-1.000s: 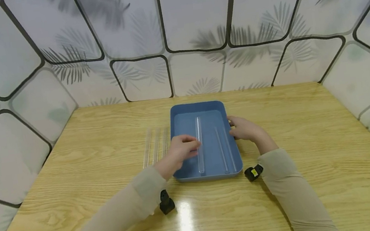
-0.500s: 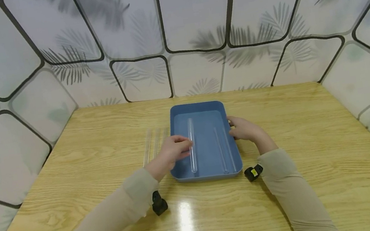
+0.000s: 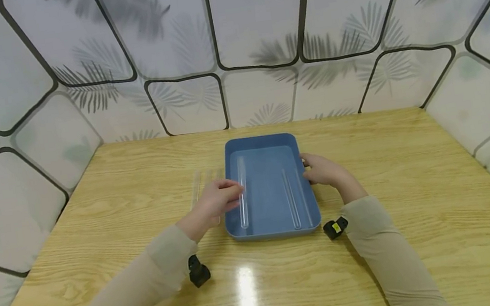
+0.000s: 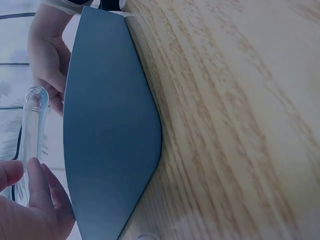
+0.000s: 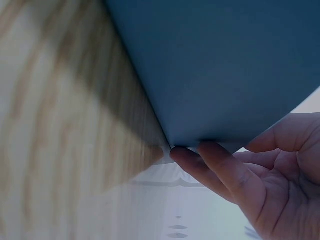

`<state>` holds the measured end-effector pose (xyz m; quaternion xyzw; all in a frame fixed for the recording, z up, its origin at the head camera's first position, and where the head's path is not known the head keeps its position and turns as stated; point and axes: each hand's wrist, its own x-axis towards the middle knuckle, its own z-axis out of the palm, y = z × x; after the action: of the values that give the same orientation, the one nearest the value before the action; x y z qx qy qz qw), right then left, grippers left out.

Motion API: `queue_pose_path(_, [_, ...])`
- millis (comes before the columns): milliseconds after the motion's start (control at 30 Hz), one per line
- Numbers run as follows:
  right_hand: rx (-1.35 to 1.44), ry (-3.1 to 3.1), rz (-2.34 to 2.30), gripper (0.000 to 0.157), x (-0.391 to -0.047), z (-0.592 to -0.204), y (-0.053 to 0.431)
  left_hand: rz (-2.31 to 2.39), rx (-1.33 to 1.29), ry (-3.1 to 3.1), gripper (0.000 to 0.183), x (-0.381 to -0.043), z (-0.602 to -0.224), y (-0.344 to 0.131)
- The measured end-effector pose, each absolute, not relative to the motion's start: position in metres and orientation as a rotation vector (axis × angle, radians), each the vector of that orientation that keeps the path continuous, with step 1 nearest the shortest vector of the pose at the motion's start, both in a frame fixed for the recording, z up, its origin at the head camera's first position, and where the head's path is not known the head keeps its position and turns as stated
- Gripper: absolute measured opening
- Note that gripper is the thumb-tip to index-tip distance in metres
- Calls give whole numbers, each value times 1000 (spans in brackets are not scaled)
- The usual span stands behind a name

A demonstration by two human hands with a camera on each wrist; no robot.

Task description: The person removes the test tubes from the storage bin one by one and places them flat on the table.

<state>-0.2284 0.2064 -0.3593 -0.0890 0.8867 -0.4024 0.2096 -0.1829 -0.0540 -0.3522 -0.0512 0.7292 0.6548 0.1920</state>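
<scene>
Pinched a clear tube with left hand over blue tray; rested right hand, loose-fingered, against its right wall, probably for steadiness.

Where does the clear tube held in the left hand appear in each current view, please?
Head: the clear tube is just below and left of picture centre, pinched by the left hand, overlapping the left side of the blue tray.
Left wrist: at the left edge, roughly vertical.
Right wrist: not in the picture.
Shared landmark: the blue tray, visible in all three.
</scene>
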Motion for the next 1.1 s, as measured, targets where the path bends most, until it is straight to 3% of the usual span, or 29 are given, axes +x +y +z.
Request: queue_pose_path(1100, [-261,2477,-1117,62,-230,-361,208,1840,-240,2093,44,-180,-357,-131])
